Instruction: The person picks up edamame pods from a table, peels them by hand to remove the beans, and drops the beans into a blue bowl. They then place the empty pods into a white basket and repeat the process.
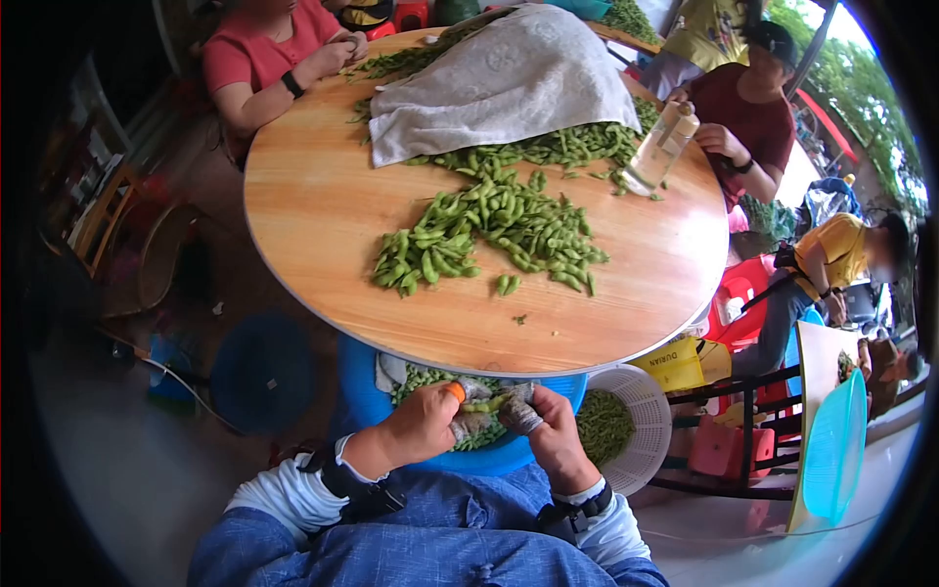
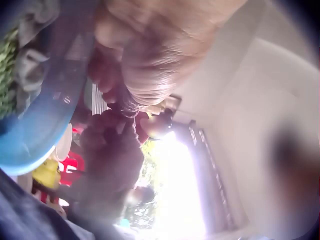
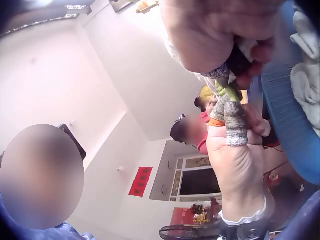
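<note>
A green soybean pod is pinched between both hands, held just past the table's near edge over a blue basin. My left hand grips its left end, and an orange band shows on that thumb. The right hand pinches the other end. Grey knitted covers wrap some fingertips of both hands. In the right wrist view the pod shows as a small green piece between the fingertips. Shelled green beans lie in the basin, partly hidden by the hands; a grey cloth hangs at its left side.
A pod heap lies on the round wooden table. Behind it, a pale cloth covers more pods, with a clear bottle to the right. A white basket of green pods stands beside the basin. Several people are around.
</note>
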A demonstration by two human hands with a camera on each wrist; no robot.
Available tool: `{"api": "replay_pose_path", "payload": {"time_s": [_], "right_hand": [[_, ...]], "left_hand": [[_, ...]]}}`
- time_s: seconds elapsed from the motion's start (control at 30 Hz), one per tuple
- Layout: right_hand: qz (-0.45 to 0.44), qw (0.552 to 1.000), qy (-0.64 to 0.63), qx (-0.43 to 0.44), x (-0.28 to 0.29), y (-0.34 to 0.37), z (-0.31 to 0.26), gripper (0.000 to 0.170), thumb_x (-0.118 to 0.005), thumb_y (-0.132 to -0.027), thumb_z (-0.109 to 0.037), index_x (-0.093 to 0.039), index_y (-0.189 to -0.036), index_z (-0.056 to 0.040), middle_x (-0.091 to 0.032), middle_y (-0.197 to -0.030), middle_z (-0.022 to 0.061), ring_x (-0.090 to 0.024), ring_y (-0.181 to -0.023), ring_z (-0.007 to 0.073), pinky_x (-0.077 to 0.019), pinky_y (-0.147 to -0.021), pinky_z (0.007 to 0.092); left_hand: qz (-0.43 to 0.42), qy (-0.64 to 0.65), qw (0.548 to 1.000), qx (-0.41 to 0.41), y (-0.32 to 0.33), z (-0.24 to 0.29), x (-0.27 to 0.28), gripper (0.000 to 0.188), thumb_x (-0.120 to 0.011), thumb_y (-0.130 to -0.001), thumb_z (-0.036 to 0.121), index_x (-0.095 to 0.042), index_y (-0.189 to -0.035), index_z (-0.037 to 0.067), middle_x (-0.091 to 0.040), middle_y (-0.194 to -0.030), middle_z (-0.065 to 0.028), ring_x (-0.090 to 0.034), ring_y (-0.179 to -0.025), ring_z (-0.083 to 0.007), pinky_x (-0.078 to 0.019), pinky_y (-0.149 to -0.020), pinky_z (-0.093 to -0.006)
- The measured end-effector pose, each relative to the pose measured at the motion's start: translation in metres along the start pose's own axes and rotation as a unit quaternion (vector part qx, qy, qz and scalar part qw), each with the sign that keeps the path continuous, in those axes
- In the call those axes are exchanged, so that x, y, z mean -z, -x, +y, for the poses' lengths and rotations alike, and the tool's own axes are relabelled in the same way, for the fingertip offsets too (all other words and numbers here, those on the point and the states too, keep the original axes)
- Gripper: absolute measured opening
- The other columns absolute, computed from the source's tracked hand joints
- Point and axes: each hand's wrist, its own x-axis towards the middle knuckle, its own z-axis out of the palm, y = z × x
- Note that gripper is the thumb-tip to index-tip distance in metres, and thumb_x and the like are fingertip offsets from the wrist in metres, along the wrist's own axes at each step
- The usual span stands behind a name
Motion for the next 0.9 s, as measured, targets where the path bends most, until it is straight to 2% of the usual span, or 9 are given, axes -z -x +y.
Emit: {"api": "replay_pose_path", "payload": {"time_s": [0.13, 0.23, 0.4, 0.43, 0.5, 0.63, 0.73, 0.83, 0.9], "right_hand": [[-0.04, 0.998, 0.007, -0.053, 0.006, 0.0, 0.0, 0.015, -0.056, -0.081, -0.014, -0.057, -0.09, -0.0022, -0.056, -0.079, -0.0033, -0.045, -0.066, 0.0032, -0.0363, -0.058, 0.0177], [-0.064, 0.993, -0.085, -0.044, 0.004, -0.002, 0.013, 0.018, -0.056, -0.081, -0.019, -0.057, -0.09, -0.0032, -0.055, -0.076, -0.0048, -0.041, -0.061, 0.002, -0.0309, -0.053, 0.0168], [-0.103, 0.991, -0.072, 0.039, 0.006, -0.01, 0.034, 0.023, -0.054, -0.082, -0.013, -0.055, -0.101, 0.0004, -0.058, -0.096, 0.0015, -0.05, -0.089, 0.0086, -0.0394, -0.079, 0.0236], [-0.106, 0.99, -0.069, 0.055, 0.009, -0.011, 0.039, 0.023, -0.054, -0.082, -0.012, -0.054, -0.101, 0.0003, -0.057, -0.096, 0.0016, -0.05, -0.089, 0.0089, -0.0392, -0.08, 0.0239], [-0.119, 0.987, -0.066, 0.084, 0.01, -0.015, 0.045, 0.023, -0.053, -0.082, -0.011, -0.054, -0.102, 0.0002, -0.057, -0.097, 0.0019, -0.05, -0.09, 0.0094, -0.0388, -0.08, 0.0246], [-0.148, 0.985, -0.018, 0.092, 0.02, -0.023, 0.051, 0.021, -0.053, -0.082, -0.011, -0.056, -0.099, 0.0007, -0.057, -0.097, 0.0021, -0.05, -0.089, 0.0098, -0.0389, -0.081, 0.0253], [-0.125, 0.991, -0.022, 0.04, 0.017, -0.018, 0.045, 0.02, -0.054, -0.082, -0.012, -0.056, -0.096, 0.001, -0.058, -0.092, 0.0015, -0.051, -0.084, 0.0089, -0.0403, -0.077, 0.0238], [-0.09, 0.995, 0.032, 0.003, 0.016, -0.013, 0.036, 0.019, -0.054, -0.082, -0.014, -0.056, -0.093, 0.0011, -0.058, -0.087, 0.0002, -0.051, -0.079, 0.0077, -0.0414, -0.072, 0.022], [-0.063, 0.996, 0.06, 0.005, 0.011, -0.011, 0.035, 0.014, -0.054, -0.081, -0.012, -0.055, -0.086, 0.0013, -0.054, -0.08, -0.0024, -0.047, -0.074, 0.0049, -0.0396, -0.065, 0.0204]], "left_hand": [[0.054, -0.219, 0.966, -0.123, 0.004, -0.008, -0.002, 0.026, -0.059, -0.064, 0.009, -0.052, -0.086, -0.004, -0.055, -0.076, -0.0191, -0.054, -0.07, -0.0374, -0.045, -0.067, -0.0406], [0.051, -0.121, 0.985, -0.113, 0.006, -0.02, -0.009, 0.027, -0.058, -0.065, 0.01, -0.051, -0.087, -0.004, -0.055, -0.077, -0.0189, -0.054, -0.069, -0.0361, -0.044, -0.064, -0.0408], [0.114, 0.111, 0.987, -0.031, 0.011, -0.037, -0.024, 0.015, -0.05, -0.083, 0.018, -0.049, -0.087, 0.003, -0.048, -0.059, -0.0079, -0.048, -0.051, -0.0187, -0.0382, -0.049, -0.0312], [0.08, 0.293, 0.951, 0.054, 0.012, -0.039, -0.027, 0.016, -0.049, -0.084, 0.021, -0.049, -0.085, 0.005, -0.044, -0.057, -0.0053, -0.043, -0.049, -0.0158, -0.0359, -0.047, -0.0294], [0.021, 0.614, 0.761, 0.211, 0.013, -0.04, -0.035, 0.021, -0.046, -0.086, 0.028, -0.047, -0.08, 0.008, -0.037, -0.054, -0.0001, -0.034, -0.044, -0.0101, -0.0311, -0.044, -0.026], [-0.004, 0.659, 0.694, 0.29, 0.009, -0.046, -0.038, 0.027, -0.04, -0.088, 0.034, -0.048, -0.078, 0.01, -0.038, -0.056, 0.002, -0.033, -0.047, -0.0087, -0.0293, -0.043, -0.0242], [0.03, 0.557, 0.779, 0.286, 0.01, -0.042, -0.038, 0.026, -0.047, -0.085, 0.035, -0.051, -0.084, 0.009, -0.046, -0.063, 0.0004, -0.039, -0.051, -0.0078, -0.034, -0.047, -0.0234], [-0.012, 0.368, 0.926, 0.087, 0.002, -0.039, -0.029, 0.028, -0.057, -0.079, 0.033, -0.053, -0.09, 0.007, -0.054, -0.073, -0.002, -0.046, -0.059, -0.0069, -0.0389, -0.054, -0.0226], [-0.012, 0.364, 0.925, 0.112, 0.001, -0.031, -0.03, 0.024, -0.063, -0.076, 0.023, -0.054, -0.088, 0.003, -0.056, -0.073, -0.0002, -0.047, -0.065, -0.0049, -0.0403, -0.059, -0.0214]]}}
